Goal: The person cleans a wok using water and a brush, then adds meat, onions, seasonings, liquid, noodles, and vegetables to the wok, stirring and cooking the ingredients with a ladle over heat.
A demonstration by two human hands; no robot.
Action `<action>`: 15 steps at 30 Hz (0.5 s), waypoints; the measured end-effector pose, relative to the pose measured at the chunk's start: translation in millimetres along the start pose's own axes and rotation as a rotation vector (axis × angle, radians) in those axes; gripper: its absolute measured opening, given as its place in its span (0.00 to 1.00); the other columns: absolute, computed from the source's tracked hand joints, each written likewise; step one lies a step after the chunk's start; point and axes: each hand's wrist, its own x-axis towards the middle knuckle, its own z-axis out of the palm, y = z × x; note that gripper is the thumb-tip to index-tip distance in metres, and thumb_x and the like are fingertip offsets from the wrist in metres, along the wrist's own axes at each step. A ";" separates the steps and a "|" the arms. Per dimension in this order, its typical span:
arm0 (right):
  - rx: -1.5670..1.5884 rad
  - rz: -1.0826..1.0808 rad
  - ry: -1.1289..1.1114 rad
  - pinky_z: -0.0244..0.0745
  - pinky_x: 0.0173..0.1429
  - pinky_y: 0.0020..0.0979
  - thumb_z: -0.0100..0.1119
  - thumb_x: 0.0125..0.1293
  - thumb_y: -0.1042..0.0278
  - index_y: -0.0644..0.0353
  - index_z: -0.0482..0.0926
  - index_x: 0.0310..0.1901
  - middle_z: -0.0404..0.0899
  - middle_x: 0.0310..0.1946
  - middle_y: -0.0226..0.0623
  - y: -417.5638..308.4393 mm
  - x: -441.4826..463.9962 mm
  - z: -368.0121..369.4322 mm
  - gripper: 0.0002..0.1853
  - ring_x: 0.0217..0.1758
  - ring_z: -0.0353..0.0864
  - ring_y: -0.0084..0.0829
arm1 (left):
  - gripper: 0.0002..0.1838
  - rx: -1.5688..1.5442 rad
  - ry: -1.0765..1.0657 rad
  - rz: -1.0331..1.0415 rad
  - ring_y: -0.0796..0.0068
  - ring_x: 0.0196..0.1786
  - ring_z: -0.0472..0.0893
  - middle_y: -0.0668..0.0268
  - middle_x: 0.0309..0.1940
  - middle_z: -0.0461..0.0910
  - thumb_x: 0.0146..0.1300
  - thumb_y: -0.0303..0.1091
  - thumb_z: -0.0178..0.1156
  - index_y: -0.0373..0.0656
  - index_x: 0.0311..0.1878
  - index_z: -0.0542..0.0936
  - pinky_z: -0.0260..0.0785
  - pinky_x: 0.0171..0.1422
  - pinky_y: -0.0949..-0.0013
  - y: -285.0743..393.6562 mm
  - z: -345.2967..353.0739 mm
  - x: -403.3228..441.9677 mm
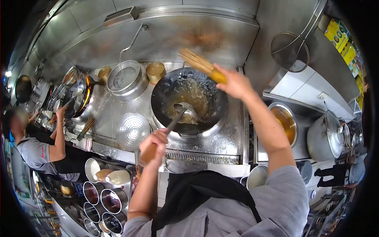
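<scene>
A large black wok (162, 100) sits on the steel range with murky brownish liquid in it. My left hand (153, 148) is closed around the wooden handle of a ladle (189, 112), whose bowl rests in the liquid. Above the wok's right side, my right hand (233, 83) grips a bamboo brush (199, 63) by its yellow-bound end, its bristles pointing up and left. A perforated steel strainer (133, 130) lies on the range left of the wok.
Behind left stand a steel pot (127, 81) under a tap and a brass-coloured container (155, 72). A pan of yellow liquid (283, 122) and a lidded pot (321, 138) are at right. A co-worker (39, 152) handles another wok at far left.
</scene>
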 end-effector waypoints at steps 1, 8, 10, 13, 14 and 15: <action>0.043 -0.019 0.036 0.77 0.56 0.45 0.66 0.60 0.52 0.28 0.59 0.74 0.80 0.54 0.47 -5.5 -5.1 34.1 0.40 0.55 0.81 0.46 | 0.16 -0.090 0.012 0.058 0.70 0.31 0.74 0.66 0.24 0.73 0.65 0.37 0.63 0.44 0.25 0.68 0.68 0.60 0.52 2.5 -12.5 6.0; -0.201 0.118 -0.449 0.77 0.57 0.44 0.64 0.58 0.55 0.28 0.59 0.74 0.81 0.55 0.46 -4.5 -7.5 159.3 0.41 0.57 0.82 0.43 | 0.16 -0.445 0.192 0.029 0.69 0.29 0.68 0.66 0.19 0.64 0.67 0.37 0.56 0.45 0.24 0.64 0.68 0.54 0.55 -14.5 -111.8 43.4; -0.111 0.198 -0.388 0.77 0.58 0.44 0.63 0.59 0.53 0.31 0.58 0.74 0.80 0.56 0.46 -25.6 -20.1 147.2 0.41 0.56 0.82 0.44 | 0.15 -0.494 0.279 -0.011 0.69 0.28 0.67 0.68 0.20 0.63 0.67 0.37 0.54 0.46 0.26 0.65 0.68 0.53 0.56 -28.6 -144.0 44.0; 0.047 0.361 -0.174 0.77 0.60 0.45 0.61 0.60 0.50 0.32 0.52 0.76 0.80 0.55 0.46 -66.2 -40.8 142.0 0.43 0.58 0.80 0.47 | 0.15 -0.664 0.654 -0.130 0.70 0.26 0.66 0.69 0.20 0.63 0.69 0.38 0.53 0.46 0.27 0.65 0.69 0.46 0.58 -68.7 -193.1 63.1; 0.010 0.295 -0.245 0.77 0.59 0.46 0.61 0.61 0.52 0.32 0.53 0.76 0.81 0.55 0.46 -68.2 -47.7 151.3 0.42 0.57 0.80 0.48 | 0.14 -0.667 0.857 -0.171 0.72 0.26 0.66 0.70 0.20 0.63 0.70 0.39 0.53 0.46 0.28 0.67 0.68 0.43 0.60 -78.3 -203.7 68.6; 0.023 0.326 -0.272 0.76 0.60 0.46 0.61 0.61 0.52 0.31 0.53 0.76 0.81 0.54 0.46 -67.3 -55.9 164.8 0.42 0.57 0.80 0.48 | 0.13 -0.658 1.060 -0.213 0.73 0.26 0.65 0.70 0.20 0.63 0.71 0.40 0.53 0.46 0.30 0.68 0.67 0.40 0.62 -80.6 -202.1 73.3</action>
